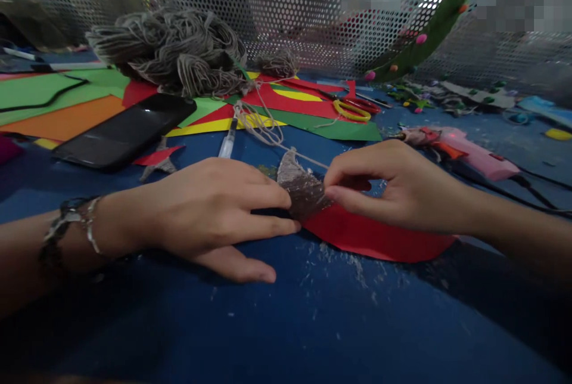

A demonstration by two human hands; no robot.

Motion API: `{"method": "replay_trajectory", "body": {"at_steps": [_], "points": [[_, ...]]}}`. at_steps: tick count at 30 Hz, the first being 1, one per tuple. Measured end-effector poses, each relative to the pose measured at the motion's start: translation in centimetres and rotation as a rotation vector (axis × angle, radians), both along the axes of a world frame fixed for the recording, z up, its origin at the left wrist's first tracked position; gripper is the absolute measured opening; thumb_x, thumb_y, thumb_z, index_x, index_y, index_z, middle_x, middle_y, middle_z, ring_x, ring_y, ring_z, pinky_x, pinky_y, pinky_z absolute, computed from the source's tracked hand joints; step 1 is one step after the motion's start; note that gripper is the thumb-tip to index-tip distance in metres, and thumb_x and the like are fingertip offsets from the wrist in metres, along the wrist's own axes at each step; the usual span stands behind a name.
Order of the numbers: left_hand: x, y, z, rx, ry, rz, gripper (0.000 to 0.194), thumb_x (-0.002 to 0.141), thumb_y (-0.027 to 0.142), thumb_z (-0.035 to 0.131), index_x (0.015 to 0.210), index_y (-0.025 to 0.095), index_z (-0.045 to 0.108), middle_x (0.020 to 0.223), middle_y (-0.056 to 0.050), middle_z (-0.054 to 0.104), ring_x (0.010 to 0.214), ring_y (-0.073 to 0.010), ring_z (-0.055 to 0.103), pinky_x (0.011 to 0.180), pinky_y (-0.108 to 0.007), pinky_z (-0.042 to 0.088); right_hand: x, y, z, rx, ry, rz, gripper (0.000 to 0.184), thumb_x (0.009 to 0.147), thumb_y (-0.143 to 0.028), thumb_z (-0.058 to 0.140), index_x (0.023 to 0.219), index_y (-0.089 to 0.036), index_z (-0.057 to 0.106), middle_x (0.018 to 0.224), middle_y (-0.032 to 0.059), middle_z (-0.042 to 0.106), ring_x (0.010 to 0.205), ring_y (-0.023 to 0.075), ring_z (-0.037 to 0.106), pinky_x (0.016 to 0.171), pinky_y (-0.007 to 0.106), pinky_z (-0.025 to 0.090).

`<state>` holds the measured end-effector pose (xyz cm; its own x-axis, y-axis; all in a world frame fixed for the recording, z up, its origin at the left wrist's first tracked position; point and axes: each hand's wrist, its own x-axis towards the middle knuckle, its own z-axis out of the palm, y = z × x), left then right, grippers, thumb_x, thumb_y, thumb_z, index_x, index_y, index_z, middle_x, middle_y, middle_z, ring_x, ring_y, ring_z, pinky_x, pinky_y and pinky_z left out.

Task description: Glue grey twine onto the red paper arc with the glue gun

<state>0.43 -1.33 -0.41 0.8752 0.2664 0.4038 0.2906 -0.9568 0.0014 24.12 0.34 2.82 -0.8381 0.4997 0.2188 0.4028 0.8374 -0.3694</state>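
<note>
Curved red paper shape (pixel 379 238): likely light, bendable; grip bare rim
Left hand (pixel 214 211): fingers apart, touching grey yarn covering (pixel 298 186)
Right hand (pixel 379 184): pinched on thin grey strand (pixel 309 160)

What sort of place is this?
Probably a craft worktable: a heap of grey yarn, coloured sheets and what looks like a pink glue gun lie on the blue tabletop.

A perforated grey screen (pixel 290 14) stands behind the dim blue tabletop (pixel 277 330)
</note>
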Motion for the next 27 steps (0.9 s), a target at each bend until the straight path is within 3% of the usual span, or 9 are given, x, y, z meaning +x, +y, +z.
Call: {"method": "replay_trajectory", "body": {"at_steps": [3,14,27], "points": [[0.1,0.2,0.4,0.071,0.072,-0.115,0.037,0.094,0.043,0.04,0.104,0.018,0.065,0.097,-0.009,0.069,0.078,-0.0207,0.066,0.069,-0.031,0.052,0.5,0.1,-0.1,0.032,-0.003,-0.024,0.021,0.085,-0.022,0.048,0.064,-0.019,0.051,0.062,-0.001,0.054,0.056,0.0083,0.045,0.055,0.022,0.036],[0.7,-0.1,0.9,0.034,0.094,-0.032,0.03,0.085,0.044,0.051,0.099,0.022,0.065,0.093,-0.006,0.069,0.07,-0.0184,0.064,0.062,-0.03,0.05,2.1,0.9,-1.7,0.072,-0.023,-0.102,0.019,0.083,-0.023,0.051,0.064,-0.019,0.052,0.061,-0.001,0.052,0.056,0.0085,0.045,0.053,0.022,0.035],[1.2,-0.6,0.6,0.071,0.111,-0.013,0.03,0.088,0.037,0.045,0.09,0.016,0.065,0.084,-0.006,0.067,0.068,-0.0201,0.062,0.058,-0.032,0.049,2.4,1.2,-1.9,0.069,-0.016,-0.17,0.019,0.078,-0.02,0.052,0.059,-0.019,0.049,0.055,-0.0031,0.047,0.049,0.0067,0.04,0.049,0.02,0.031]]}}
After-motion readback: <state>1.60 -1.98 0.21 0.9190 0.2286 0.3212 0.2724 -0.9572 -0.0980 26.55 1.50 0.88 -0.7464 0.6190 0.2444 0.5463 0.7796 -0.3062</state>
